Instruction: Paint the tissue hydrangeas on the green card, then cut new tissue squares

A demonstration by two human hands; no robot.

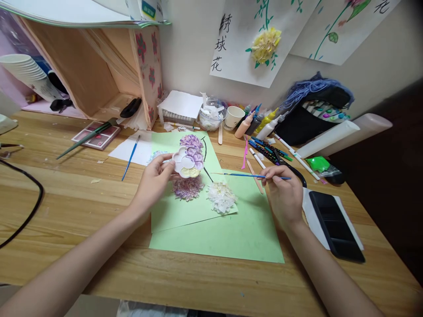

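Observation:
My left hand (155, 175) pinches the edge of a white flower-shaped paint palette (187, 162), whose wells hold purple and pale yellow paint. In my right hand (284, 193) is a thin blue paintbrush (243, 175), its tip pointing left, just right of the palette. Below both hands lie overlapping green paper sheets (214, 240) with a drawn dark stem. Purple paper flowers (188, 189) sit above and below the palette. A white and pale yellow paper flower (222, 198) lies right of them. The palette partly covers a pale blue flower (157, 156) near my left hand.
A second blue brush (131, 157) rests on white paper at left. Paint bottles (257, 122), a paper cup (234, 116) and a bowl of scraps (212, 115) line the back. Markers (269, 149) lie right. A black case (337, 224) sits at the right edge; a cable (36, 198) curves at left.

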